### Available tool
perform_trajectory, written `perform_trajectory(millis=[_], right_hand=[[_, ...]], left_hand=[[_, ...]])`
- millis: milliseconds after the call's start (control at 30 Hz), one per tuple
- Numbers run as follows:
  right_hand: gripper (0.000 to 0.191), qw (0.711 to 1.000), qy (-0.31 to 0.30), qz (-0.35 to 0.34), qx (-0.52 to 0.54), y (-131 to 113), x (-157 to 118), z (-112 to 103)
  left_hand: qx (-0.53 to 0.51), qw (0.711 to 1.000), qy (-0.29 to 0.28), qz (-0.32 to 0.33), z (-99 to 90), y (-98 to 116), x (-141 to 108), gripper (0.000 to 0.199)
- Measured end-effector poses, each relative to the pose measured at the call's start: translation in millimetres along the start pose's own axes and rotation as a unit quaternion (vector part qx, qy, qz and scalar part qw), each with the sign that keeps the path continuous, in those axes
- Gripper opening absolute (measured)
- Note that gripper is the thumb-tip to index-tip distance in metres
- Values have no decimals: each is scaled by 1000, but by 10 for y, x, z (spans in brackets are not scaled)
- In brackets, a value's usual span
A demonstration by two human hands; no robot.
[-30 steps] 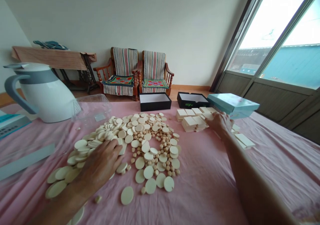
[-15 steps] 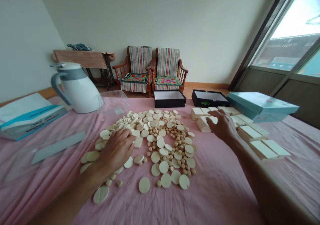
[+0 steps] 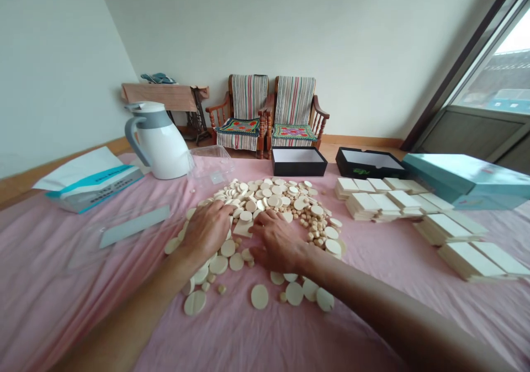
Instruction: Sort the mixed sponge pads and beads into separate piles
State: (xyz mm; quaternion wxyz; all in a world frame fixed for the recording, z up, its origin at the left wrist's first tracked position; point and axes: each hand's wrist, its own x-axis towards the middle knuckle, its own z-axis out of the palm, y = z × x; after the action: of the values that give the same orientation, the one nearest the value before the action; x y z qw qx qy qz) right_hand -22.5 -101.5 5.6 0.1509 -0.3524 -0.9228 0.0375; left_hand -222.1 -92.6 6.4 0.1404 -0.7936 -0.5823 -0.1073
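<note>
My left hand (image 3: 210,229) rests palm down on the left part of a heap of round wooden discs (image 3: 227,248). Its fingers are bent and close together, with the tips hidden among the discs, so what they hold cannot be made out. My right hand (image 3: 279,242) reaches into the middle of the heap from the right, fingers and thumb apart. A pale rectangular wooden tile (image 3: 242,228) lies between both hands, close to the right fingertips. Small wooden cubes (image 3: 317,228) are mixed with the discs to the right.
Stacks of rectangular tiles (image 3: 364,205) stand at right, before a light-blue box (image 3: 467,181). Two black trays (image 3: 298,166) sit at the back. On the left are a white jug (image 3: 163,151), a clear plastic container (image 3: 213,165) and a blue-white packet (image 3: 97,184).
My right hand has moved left from the tile stacks into the heap beside the tile. My left hand stays over the discs. The view has turned, shifting the scene rightward.
</note>
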Motion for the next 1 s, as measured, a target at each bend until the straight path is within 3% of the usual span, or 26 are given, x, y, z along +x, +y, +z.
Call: perform_trajectory(millis=[267,500,700,833,1000], right_hand=[[54,992,19,72,-105,-27,307,137],[48,994,-31,70,-82,12,246,-45],[35,989,5,46,-138,52,-132,-376],[30,985,34,113,-129,400,-464,-537],[45,970,104,211,-65,1356,-974,-796]], left_hand=[[-30,1000,-5,3,53,-13,-11,22],[-66,997,-1,49,78,-18,3,20],[-71,995,26,72,165,-59,26,24],[-64,994,36,76,196,-82,21,27],[-70,994,37,79,206,-88,26,27]])
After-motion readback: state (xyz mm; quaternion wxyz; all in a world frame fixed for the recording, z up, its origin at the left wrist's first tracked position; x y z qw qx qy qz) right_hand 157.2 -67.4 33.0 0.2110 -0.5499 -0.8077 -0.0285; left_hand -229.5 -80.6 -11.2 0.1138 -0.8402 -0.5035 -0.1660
